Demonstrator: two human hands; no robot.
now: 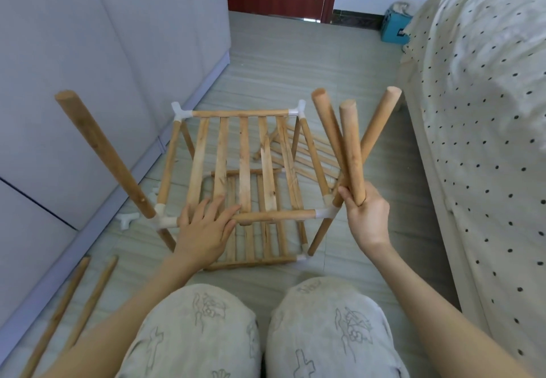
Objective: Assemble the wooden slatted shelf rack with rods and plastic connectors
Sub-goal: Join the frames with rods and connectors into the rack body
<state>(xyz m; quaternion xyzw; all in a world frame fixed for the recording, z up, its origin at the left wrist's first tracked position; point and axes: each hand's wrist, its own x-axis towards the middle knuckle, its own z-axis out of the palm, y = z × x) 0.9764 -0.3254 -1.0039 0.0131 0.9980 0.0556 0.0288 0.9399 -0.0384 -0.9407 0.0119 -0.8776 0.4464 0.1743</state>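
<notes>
Your left hand [204,227] rests flat-fingered on the rack [245,168]; your right hand [365,215] grips three rods [350,147]. Spare rods [74,298] lie on the floor [295,61] beside the bed [487,112].

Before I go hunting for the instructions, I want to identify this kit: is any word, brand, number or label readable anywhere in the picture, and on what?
None can be read.
Teal box by the far wall: a small dark label with pale marks, too blurred to read.
Trousers: line drawings only, no readable letters.
Shelf rack, rods gripped in the right hand, white connectors: no print visible.
</notes>
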